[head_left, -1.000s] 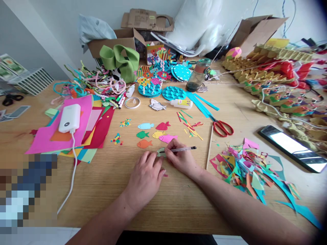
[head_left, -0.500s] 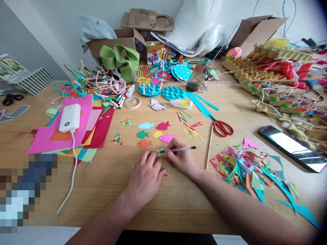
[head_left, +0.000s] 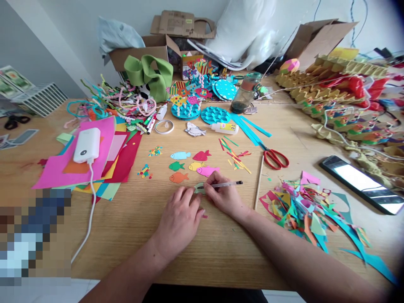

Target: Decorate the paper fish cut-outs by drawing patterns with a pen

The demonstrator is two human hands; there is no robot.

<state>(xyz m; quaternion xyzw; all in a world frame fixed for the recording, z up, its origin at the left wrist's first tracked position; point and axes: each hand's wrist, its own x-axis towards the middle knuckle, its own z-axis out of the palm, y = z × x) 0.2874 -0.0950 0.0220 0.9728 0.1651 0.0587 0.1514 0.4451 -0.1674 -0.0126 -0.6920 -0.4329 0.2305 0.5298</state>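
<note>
A clear-barrelled pen (head_left: 227,184) is pinched in my right hand (head_left: 224,196), its writing end over a pale green paper fish (head_left: 198,187). The fish lies flat on the table, partly hidden by my fingers. My left hand (head_left: 181,213) rests palm down, fingers spread a little, fingertips at the fish's left edge. Beside its thumb is a small dark pink paper scrap (head_left: 205,216). Just beyond my hands lie several cut paper fish, among them an orange one (head_left: 179,177), a pink one (head_left: 208,171) and a red one (head_left: 202,155).
Red-handled scissors (head_left: 275,159) and a wooden stick (head_left: 259,182) lie right of the fish, near paper scraps (head_left: 304,202) and a phone (head_left: 362,184). A glue bottle (head_left: 224,128) lies beyond. Coloured sheets (head_left: 126,158) with a white power bank (head_left: 87,145) are at left.
The camera view has shifted very slightly. Both hands, the pen and the pale green fish stay nearly where they were.
</note>
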